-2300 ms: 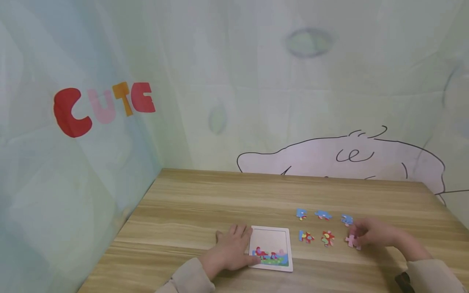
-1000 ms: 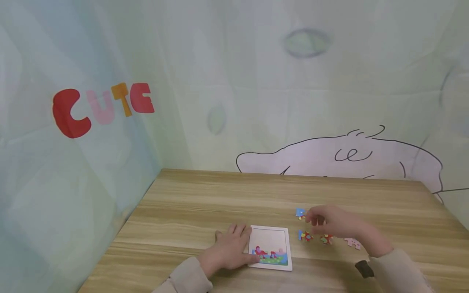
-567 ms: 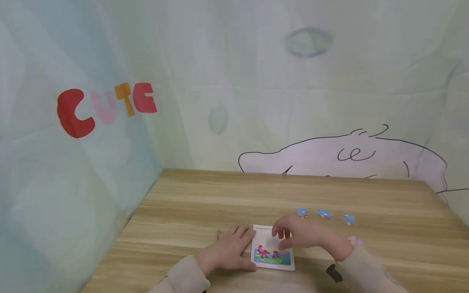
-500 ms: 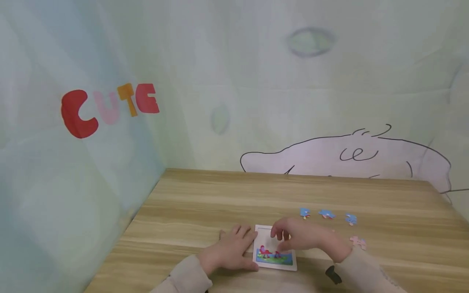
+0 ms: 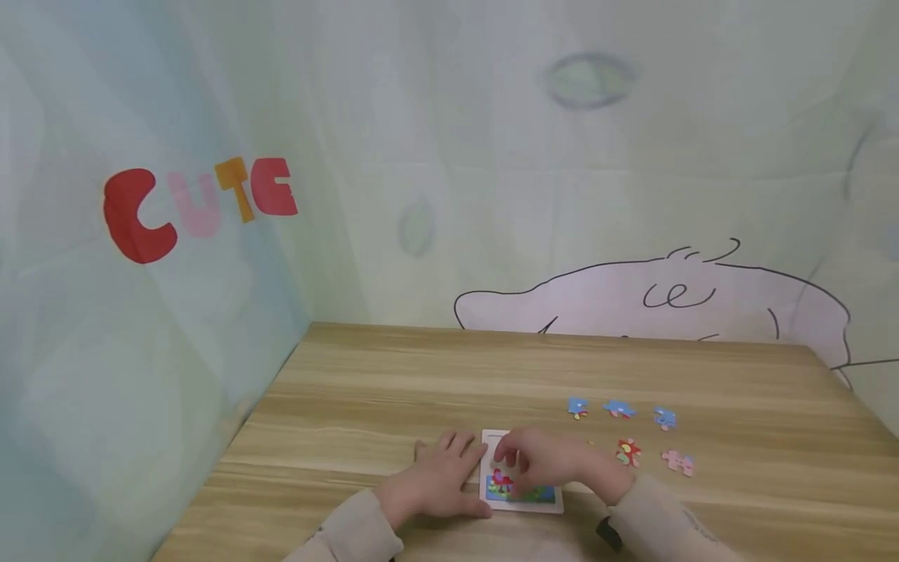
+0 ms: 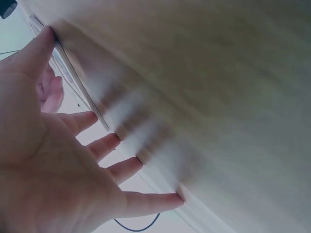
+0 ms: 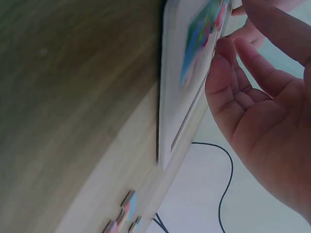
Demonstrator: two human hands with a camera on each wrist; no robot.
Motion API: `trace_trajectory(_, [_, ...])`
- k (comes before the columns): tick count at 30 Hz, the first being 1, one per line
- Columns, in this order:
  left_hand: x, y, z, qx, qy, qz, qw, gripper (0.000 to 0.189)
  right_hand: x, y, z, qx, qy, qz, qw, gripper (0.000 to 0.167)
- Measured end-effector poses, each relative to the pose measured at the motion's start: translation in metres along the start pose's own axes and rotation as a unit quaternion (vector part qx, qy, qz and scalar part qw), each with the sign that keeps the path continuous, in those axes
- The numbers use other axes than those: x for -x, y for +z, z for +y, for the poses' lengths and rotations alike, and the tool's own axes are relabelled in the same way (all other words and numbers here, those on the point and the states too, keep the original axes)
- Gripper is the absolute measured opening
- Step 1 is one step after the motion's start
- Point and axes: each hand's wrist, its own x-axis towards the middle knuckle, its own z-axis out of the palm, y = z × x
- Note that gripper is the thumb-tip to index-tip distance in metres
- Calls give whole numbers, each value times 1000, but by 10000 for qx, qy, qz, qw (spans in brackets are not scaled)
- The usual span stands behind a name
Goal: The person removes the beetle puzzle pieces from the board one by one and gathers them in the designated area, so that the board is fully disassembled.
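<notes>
A white-framed jigsaw tray [image 5: 492, 449] lies on the table, its lower part showing joined pieces with a red bird-like picture [image 5: 501, 486]. My left hand [image 5: 438, 481] rests beside it, fingers spread and thumb at its lower left corner. In the left wrist view, the fingertips meet the table along the tray's edge [image 6: 80, 82]. My right hand [image 5: 539, 459] is over the tray with bent fingers, the thumb apart from the index finger. Its fingertips are close over the picture in the right wrist view, and no piece shows between them. The hand covers the tray's right half.
Loose puzzle pieces lie right of the tray: three blue ones in the back row, among them a middle one [image 5: 619, 409]; in front a red one [image 5: 628, 453] and a pink one [image 5: 677, 462]. A yellow bit [image 5: 591, 442] of another shows behind the right wrist. Fabric walls surround the wooden table [image 5: 393, 375].
My right hand has let go of the pink piece, passed left over the loose pieces and come over the tray, lately shifting further left. The left hand has stayed put.
</notes>
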Motion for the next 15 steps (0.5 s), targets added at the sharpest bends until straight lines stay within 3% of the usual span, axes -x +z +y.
trace_trajectory(15, [2,-2,1,33,-7,-32,10000,86,-9,9,-2,84,276,-28,9996,33])
